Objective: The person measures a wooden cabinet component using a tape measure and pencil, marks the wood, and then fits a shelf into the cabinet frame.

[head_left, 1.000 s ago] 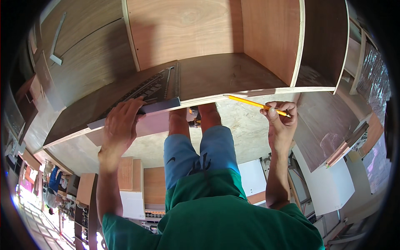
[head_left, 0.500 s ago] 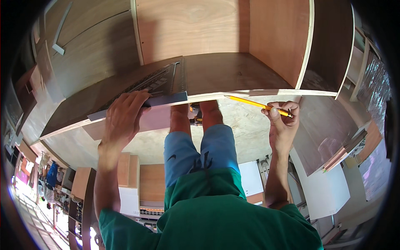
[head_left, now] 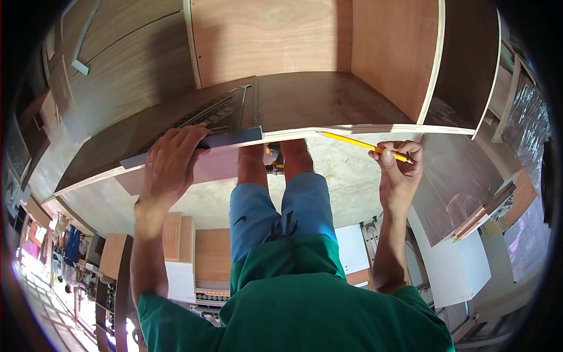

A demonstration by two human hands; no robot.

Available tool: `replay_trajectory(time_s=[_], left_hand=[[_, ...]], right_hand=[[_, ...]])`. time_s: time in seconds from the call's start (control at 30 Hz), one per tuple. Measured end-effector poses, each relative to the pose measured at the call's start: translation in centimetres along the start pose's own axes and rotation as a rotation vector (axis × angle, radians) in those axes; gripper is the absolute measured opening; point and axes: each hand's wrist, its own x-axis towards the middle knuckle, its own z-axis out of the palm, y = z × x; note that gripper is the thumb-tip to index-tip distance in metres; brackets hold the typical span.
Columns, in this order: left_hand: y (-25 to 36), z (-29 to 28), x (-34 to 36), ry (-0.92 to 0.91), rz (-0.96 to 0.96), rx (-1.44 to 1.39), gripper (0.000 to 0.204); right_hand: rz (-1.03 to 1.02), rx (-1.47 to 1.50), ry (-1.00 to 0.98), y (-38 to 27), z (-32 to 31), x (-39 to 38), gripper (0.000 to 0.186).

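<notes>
Presently, we find the left hand (head_left: pixel 170 167) pressed flat on a metal square (head_left: pixel 226 114) seated against the front edge of the plywood cabinet (head_left: pixel 328 100); the right hand (head_left: pixel 399 170) is pinched on a yellow pencil (head_left: pixel 358 142), tip nr that edge. Recommend keeping the square's lip tight to the edge, pencil hard against the blade. Open room to the right; side panel (head_left: pixel 431 64) limits travel beyond.
</notes>
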Motion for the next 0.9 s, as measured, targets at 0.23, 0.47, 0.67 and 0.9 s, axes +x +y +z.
replay_trajectory(time_s=[0.23, 0.47, 0.67, 0.9], left_hand=[[-0.2, 0.1, -0.1, 0.016, 0.016, -0.004, 0.027], [-0.2, 0.1, 0.0, 0.027, 0.015, -0.008, 0.026], [-0.2, 0.1, 0.0, 0.034, 0.026, -0.017, 0.026], [-0.4, 0.2, 0.0, 0.028, 0.011, -0.011, 0.028]], right_hand=[[0.005, -0.011, 0.008, 0.4, -0.1, 0.2, 0.031], [0.003, -0.021, -0.010, 0.0, 0.7, 0.4, 0.031], [0.017, -0.035, -0.014, 0.1, 1.2, 0.4, 0.031], [0.011, -0.040, -0.019, 0.5, 1.4, 0.4, 0.032]])
